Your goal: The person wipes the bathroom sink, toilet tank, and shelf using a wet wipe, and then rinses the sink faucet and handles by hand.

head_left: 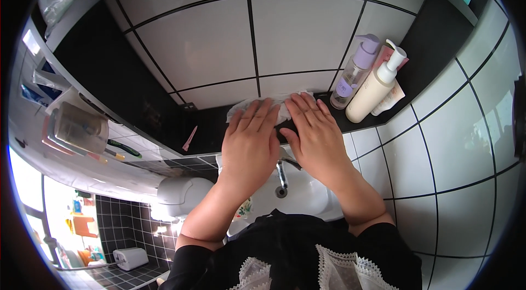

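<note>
My left hand (250, 132) and my right hand (313, 130) lie side by side, palms down and fingers stretched out, on a crumpled white cloth or tissue (236, 114). The sheet rests on the black shelf (211, 135), up against the white tiled wall. Most of it is hidden under the fingers; a strip shows beyond the fingertips. Right of my right hand stand a clear pump bottle with a purple top (350, 83) and a cream-coloured pump bottle (370, 95). A small pink slender item (190, 138) lies on the shelf to the left.
Below the shelf is a white washbasin (319, 198) with a chrome faucet (281, 174). A pale tube (390, 98) leans behind the cream bottle. Black side panels (104, 65) frame the shelf. At left hang a clear cup (82, 125) and a green-handled brush (125, 148).
</note>
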`<state>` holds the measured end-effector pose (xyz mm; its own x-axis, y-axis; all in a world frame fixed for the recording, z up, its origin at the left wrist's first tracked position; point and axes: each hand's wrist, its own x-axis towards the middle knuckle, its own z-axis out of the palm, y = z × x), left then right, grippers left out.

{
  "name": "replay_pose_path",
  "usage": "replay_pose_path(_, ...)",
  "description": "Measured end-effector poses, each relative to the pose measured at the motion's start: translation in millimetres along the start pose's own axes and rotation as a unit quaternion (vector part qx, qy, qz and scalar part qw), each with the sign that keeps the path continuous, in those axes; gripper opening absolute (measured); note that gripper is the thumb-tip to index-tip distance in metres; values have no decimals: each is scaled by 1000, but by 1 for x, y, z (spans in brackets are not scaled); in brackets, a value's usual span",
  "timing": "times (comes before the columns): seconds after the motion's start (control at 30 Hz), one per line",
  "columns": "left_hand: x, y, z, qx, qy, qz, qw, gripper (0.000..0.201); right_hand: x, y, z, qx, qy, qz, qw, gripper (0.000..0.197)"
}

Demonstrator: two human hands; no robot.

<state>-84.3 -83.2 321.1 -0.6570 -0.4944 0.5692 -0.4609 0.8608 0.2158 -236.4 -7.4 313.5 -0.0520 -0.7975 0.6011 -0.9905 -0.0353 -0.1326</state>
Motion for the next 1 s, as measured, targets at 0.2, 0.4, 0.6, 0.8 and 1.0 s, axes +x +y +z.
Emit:
replay_pose_path(0.2, -10, -20, -22, 27, -7, -36, 999, 39, 17, -27, 16, 75, -2, -49, 996, 49)
replay_pose_path(0.4, -24, -37, -34, 53, -17, -70, 996, 43, 28, -51, 34, 76, -1, -69, 995, 47)
replay_pose_path(0.6, -14, -27, -26, 31, -13, -68, 997, 43, 24, -33, 17, 79, -6, -69, 994, 46)
replay_pose_path(0.8, 14, 10, 5, -32, -4, 12, 999, 45, 2, 5, -4, 8, -12, 2, 1000, 47)
replay_pose_path(1.0, 10, 5, 8, -3, -7, 19, 1000, 42, 3, 2, -1, 31, -7, 7, 999, 47)
